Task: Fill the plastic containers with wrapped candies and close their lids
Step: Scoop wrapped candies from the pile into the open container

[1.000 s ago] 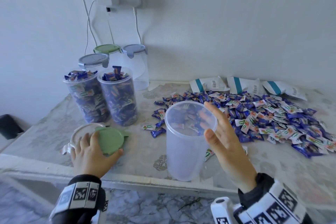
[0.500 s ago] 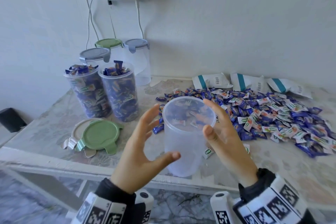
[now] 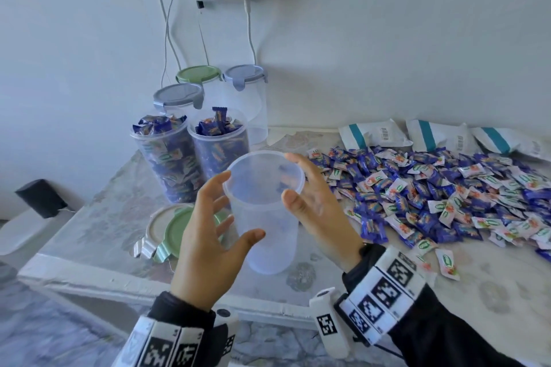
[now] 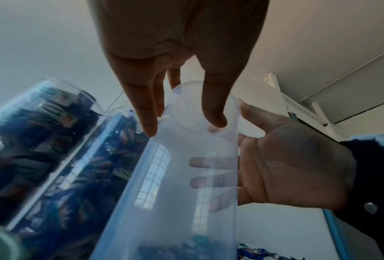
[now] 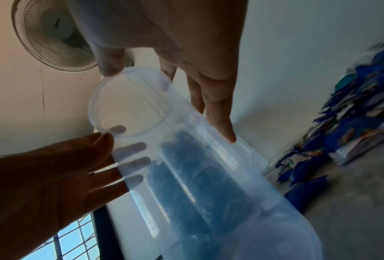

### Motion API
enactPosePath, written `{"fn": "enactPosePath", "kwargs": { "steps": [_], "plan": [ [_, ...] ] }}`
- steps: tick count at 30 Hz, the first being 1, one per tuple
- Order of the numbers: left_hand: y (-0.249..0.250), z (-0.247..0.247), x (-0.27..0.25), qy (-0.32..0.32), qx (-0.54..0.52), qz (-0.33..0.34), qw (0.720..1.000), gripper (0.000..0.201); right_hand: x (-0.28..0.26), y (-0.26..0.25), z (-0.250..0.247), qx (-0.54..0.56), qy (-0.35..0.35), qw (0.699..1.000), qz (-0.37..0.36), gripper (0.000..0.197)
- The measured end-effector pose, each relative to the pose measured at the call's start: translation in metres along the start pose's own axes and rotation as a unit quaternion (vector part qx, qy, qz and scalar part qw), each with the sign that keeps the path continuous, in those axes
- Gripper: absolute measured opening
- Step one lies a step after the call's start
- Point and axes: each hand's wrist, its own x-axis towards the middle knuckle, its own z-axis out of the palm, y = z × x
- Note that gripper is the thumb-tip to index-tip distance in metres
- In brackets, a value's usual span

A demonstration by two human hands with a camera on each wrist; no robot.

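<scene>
A clear, lidless plastic container (image 3: 268,250) that looks empty stands near the table's front edge. My left hand (image 3: 240,205) holds its left side, thumb across the front wall and spread fingers on the far side. My right hand (image 3: 293,177) holds the right side by the rim, thumb in front and fingers behind. In the left wrist view the container (image 4: 175,193) shows my right fingers through its wall. In the right wrist view the container (image 5: 208,176) shows my left fingertips the same way. Loose wrapped candies (image 3: 432,197) lie to the right.
Two lidless containers full of candies (image 3: 167,164) (image 3: 220,152) stand behind and to the left. Three lidded containers (image 3: 244,98) are at the wall. A green lid (image 3: 176,232) and a pale lid (image 3: 156,223) lie on the table (image 3: 119,277). White bags (image 3: 372,134) line the back.
My left hand left the green lid on the table, swung right and took the container's left side. My right hand stayed on the container, which shifted a little to the left.
</scene>
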Motion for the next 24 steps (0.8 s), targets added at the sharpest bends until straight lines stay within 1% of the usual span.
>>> {"fn": "enactPosePath", "kwargs": {
  "steps": [3, 6, 10, 13, 15, 16, 18, 20, 22, 23, 24],
  "plan": [
    [-0.012, -0.012, 0.011, 0.018, 0.022, -0.007, 1.000, 0.085, 0.017, 0.004, 0.013, 0.016, -0.007, 1.000, 0.006, 0.074],
    [-0.020, -0.019, 0.021, 0.017, 0.012, -0.013, 1.000, 0.086, 0.029, 0.007, 0.021, 0.024, -0.012, 1.000, 0.007, 0.078],
    [-0.028, -0.022, 0.030, 0.014, 0.013, 0.000, 1.000, 0.087, 0.037, 0.010, 0.023, 0.027, -0.006, 1.000, 0.002, 0.083],
    [-0.030, -0.024, 0.033, 0.011, 0.009, 0.009, 1.000, 0.082, 0.039, 0.012, 0.022, 0.011, -0.006, 1.000, 0.004, 0.086],
    [-0.030, -0.027, 0.035, 0.009, 0.033, 0.017, 0.999, 0.079, 0.040, 0.013, 0.021, -0.002, -0.015, 1.000, 0.007, 0.086],
    [-0.028, -0.028, 0.035, 0.009, 0.062, 0.030, 0.998, 0.078, 0.039, 0.014, 0.020, -0.006, -0.020, 1.000, 0.005, 0.085],
    [-0.022, -0.028, 0.036, 0.020, 0.140, 0.074, 0.987, 0.080, 0.035, 0.015, 0.015, -0.023, -0.022, 0.999, 0.004, 0.080],
    [-0.010, -0.023, 0.034, 0.069, 0.184, 0.110, 0.974, 0.076, 0.028, 0.016, 0.006, -0.053, -0.004, 0.998, 0.020, 0.074],
    [0.008, -0.012, 0.029, 0.114, 0.173, 0.147, 0.967, 0.061, 0.020, 0.016, -0.010, -0.080, 0.032, 0.995, 0.043, 0.062],
    [0.015, -0.005, 0.027, 0.115, 0.151, 0.170, 0.967, 0.052, 0.015, 0.015, -0.020, -0.094, 0.049, 0.993, 0.052, 0.052],
    [0.021, 0.004, 0.024, 0.098, 0.122, 0.191, 0.969, 0.043, 0.011, 0.014, -0.032, -0.111, 0.063, 0.990, 0.060, 0.043]
  ]
}}
